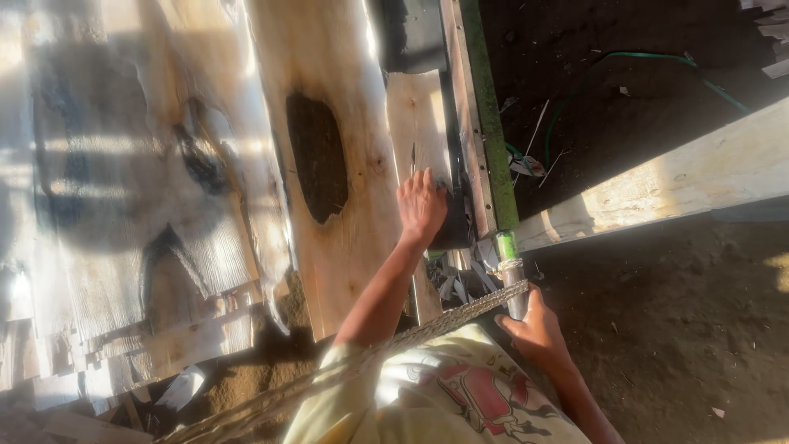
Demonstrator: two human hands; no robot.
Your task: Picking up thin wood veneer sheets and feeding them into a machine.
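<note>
Nearest the camera, a twisted rope [362,362] runs slantwise from the lower left up to a metal lever handle [511,284], whose green tip stands just above the rope's end. The right hand [536,329] is wrapped round the lower part of this handle, fingers closed on it, thumb toward the rope. Judging from that hold, the grip sits low on the handle; a firm, full-fingered clasp there, with the wrist in line with the forearm, looks like the steadiest way to work it, and the rope ought to stay clear of the knuckles.

A little farther and to the left, the left hand [421,205] lies flat, fingers spread and together with nothing gripped, on the near end of a narrow pale veneer strip [417,123]. The strip lies just beside the long green-edged rail [485,123] on its right. Pressing evenly with the whole palm should keep the thin sheet from lifting or skewing; the fingertips are close to the dark gap by the rail and would do better kept back from it.

Left of the strip, wide veneer sheets [164,181] with dark knot holes lie overlapped. Far right, a pale wooden beam [682,185] crosses dark earth, and a green hose [657,62] curves beyond.
</note>
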